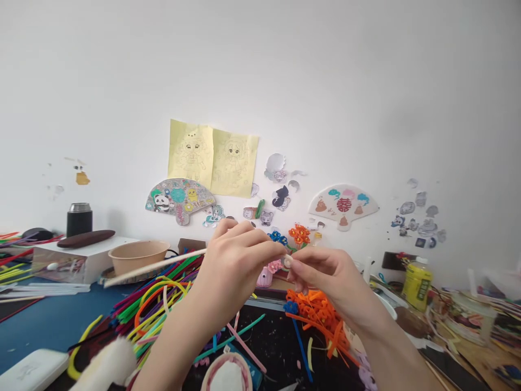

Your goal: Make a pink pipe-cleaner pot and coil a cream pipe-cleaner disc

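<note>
My left hand (234, 260) is raised over the desk with its fingers pinched round a thin pale wooden stick (154, 267) that slants down to the left. My right hand (321, 271) meets it from the right, thumb and fingers closed on a small pale round piece (287, 262) at the stick's end. Both hands hover above a heap of coloured pipe cleaners (163, 304) and orange pipe-cleaner pieces (317, 315).
A tan bowl (138, 255), a white box (77, 260) with a black flask (79, 219), a yellow bottle (417, 282) and small pipe-cleaner flowers (299, 234) stand at the back. Paper fans and stickers hang on the white wall. A white oval object (228, 374) lies near me.
</note>
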A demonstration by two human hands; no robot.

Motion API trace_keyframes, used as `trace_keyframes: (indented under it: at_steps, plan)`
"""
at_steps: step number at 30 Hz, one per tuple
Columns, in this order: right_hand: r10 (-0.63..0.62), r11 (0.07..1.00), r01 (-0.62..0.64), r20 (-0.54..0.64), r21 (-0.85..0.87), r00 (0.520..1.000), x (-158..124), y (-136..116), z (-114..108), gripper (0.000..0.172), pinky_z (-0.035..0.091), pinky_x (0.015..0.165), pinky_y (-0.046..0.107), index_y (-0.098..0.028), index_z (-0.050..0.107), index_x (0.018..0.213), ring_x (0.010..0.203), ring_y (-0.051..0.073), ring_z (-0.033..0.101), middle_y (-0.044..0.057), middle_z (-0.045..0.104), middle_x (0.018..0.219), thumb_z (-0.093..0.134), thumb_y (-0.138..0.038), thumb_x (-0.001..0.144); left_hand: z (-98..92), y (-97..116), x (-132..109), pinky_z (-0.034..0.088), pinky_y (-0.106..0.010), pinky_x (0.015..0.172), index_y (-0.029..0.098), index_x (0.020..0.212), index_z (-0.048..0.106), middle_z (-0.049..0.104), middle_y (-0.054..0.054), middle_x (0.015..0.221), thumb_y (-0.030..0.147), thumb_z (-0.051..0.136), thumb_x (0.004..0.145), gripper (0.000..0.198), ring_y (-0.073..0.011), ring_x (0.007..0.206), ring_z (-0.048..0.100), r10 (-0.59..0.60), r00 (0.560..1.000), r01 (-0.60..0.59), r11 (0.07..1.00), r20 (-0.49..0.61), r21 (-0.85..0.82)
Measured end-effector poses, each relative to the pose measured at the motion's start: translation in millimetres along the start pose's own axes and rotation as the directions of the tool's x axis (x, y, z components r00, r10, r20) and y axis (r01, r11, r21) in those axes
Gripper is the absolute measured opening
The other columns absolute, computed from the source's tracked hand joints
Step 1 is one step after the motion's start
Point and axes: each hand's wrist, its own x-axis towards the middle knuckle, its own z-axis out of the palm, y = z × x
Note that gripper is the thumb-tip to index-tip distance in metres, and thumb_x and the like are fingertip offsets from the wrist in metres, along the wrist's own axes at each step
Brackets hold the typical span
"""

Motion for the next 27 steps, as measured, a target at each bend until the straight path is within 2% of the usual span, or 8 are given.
trace_keyframes:
  at_steps: [8,12,16,19,22,27]
  plan:
    - [0.009,1.0,-0.009,0.006,0.019,1.0,-3,-3,4,0.016,0.049,0.055,0.019,-0.02,0.075,0.074,0.058,0.009,0.059,-0.001,0.069,0.066,0.078,-0.035,0.079,-2.1,3,2,0.029,-0.034,0.071,0.023,0.089,0.071,0.073,0.001,0.078,0.025,0.05,0.099,0.023,-0.0159,0.073,0.054,0.024,0.999,-0.023,0.999,0.031,-0.04]
    - [-0.037,0.998,0.038,-0.025,0.051,0.999,-3,0,4,0.013,0.05,0.055,0.016,-0.022,0.075,0.076,0.057,0.008,0.061,-0.002,0.069,0.063,0.077,-0.034,0.081,1.2,6,1,0.031,-0.033,0.071,0.022,0.089,0.07,0.072,0.002,0.075,0.024,0.054,0.097,0.018,-0.0152,0.07,0.053,-0.015,1.0,0.014,0.999,-0.018,-0.042]
    - [-0.109,0.989,0.12,-0.116,0.091,0.987,-3,1,7,0.01,0.051,0.054,0.014,-0.022,0.076,0.077,0.056,0.007,0.061,-0.002,0.069,0.06,0.077,-0.031,0.081,3.8,10,1,0.033,-0.032,0.069,0.022,0.088,0.07,0.072,0.004,0.07,0.019,0.057,0.094,0.015,-0.0134,0.065,0.055,-0.078,0.994,0.073,0.995,-0.079,-0.061]
    - [-0.171,0.975,0.196,-0.214,0.102,0.962,-2,2,10,0.008,0.052,0.054,0.014,-0.022,0.077,0.078,0.056,0.007,0.062,-0.002,0.07,0.063,0.079,-0.03,0.079,7.9,15,3,0.037,-0.031,0.065,0.02,0.092,0.071,0.072,0.002,0.071,0.02,0.058,0.094,0.013,-0.0129,0.062,0.058,-0.122,0.983,0.11,0.99,-0.136,-0.091]
    - [-0.215,0.952,0.276,-0.347,0.136,0.913,-1,6,17,0.005,0.052,0.054,0.014,-0.023,0.078,0.078,0.057,0.007,0.062,-0.002,0.07,0.066,0.08,-0.028,0.077,15.2,21,3,0.04,-0.029,0.061,0.019,0.093,0.072,0.071,0.002,0.069,0.018,0.059,0.092,0.013,-0.0124,0.059,0.058,-0.168,0.965,0.143,0.981,-0.2,-0.131]
    - [-0.197,0.899,0.368,-0.534,0.235,0.822,1,9,38,0.008,0.053,0.055,0.017,-0.022,0.077,0.075,0.056,0.007,0.058,-0.001,0.068,0.068,0.08,-0.029,0.076,28.3,32,2,0.047,-0.027,0.061,0.017,0.098,0.072,0.075,-0.001,0.078,0.015,0.061,0.091,0.014,-0.0133,0.064,0.064,-0.282,0.91,0.204,0.943,-0.303,-0.264]
